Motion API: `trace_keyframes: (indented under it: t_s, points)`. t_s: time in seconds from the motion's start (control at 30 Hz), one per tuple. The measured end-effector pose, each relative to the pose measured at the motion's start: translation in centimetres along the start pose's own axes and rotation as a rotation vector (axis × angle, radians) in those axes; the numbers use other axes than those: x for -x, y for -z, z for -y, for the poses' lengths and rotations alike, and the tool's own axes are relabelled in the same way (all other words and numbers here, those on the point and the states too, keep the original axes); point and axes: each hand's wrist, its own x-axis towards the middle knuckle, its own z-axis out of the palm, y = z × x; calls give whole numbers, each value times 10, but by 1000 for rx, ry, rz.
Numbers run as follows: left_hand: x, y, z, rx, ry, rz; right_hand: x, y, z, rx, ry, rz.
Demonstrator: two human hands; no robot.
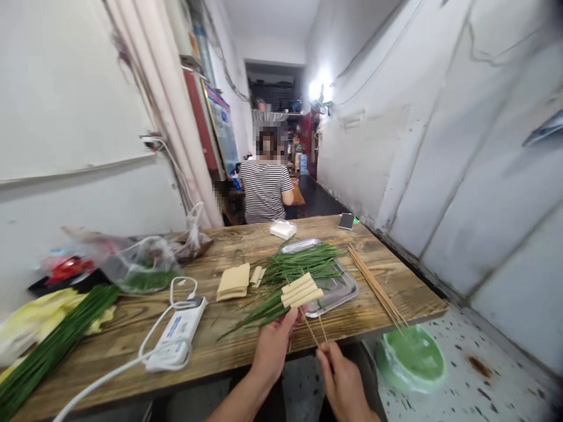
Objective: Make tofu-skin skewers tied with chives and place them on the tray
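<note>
Pale beancurd-skin rolls point(302, 291), ranked side by side on bamboo skewers point(310, 328), appear held above the near edge of the metal tray point(349, 288). At 5 o'clock from the rolls, the right hand point(341, 372) pinches the skewers' lower ends between thumb and fingers. At 7 o'clock, the left hand point(275, 343) curls just under the lowest roll; whether its fingertips pinch roll or skewer cannot be told. Chives point(308, 259) lie at 12 o'clock, flat beancurd sheets point(234, 280) at 10. The rolls are probably light, soft and easily torn, the skewers stiff; the bare skewer ends offer the safest hold.
</note>
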Motion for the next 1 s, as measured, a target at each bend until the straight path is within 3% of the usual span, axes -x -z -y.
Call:
trace_keyframes:
  t_s: [0.07, 0.13, 0.23, 0.3, 0.37, 0.43, 0.53, 0.67, 0.83, 1.0]
  points:
    - [1, -3, 4, -173, -24, 153, -5, 24, 1, 63, 7, -63]
    - [2, 4, 10, -420, -130, 208, -17, 53, 1, 90, -8, -130]
    - [-3, 33, 23, -817, -472, 132, -51, 103, -5, 35, -79, -208]
    - [-8, 57, 34, -972, -654, 100, -81, 136, -16, -100, -169, -113]
    - [-14, 79, 44, -1053, -703, 15, -114, 162, -31, -182, -245, -77]
    - [-18, 93, 51, -1075, -665, -95, -146, 180, -48, -144, -323, -114]
    - [-22, 101, 56, -1058, -596, -162, -184, 193, -72, -65, -356, -142]
    - [-24, 97, 54, -1062, -582, -102, -212, 199, -91, 109, -383, -131]
    - [-22, 93, 49, -1083, -578, -83, -217, 215, -91, 463, -365, -168]
    - [-19, 83, 42, -1067, -586, -41, -205, 210, -85, 728, -196, -217]
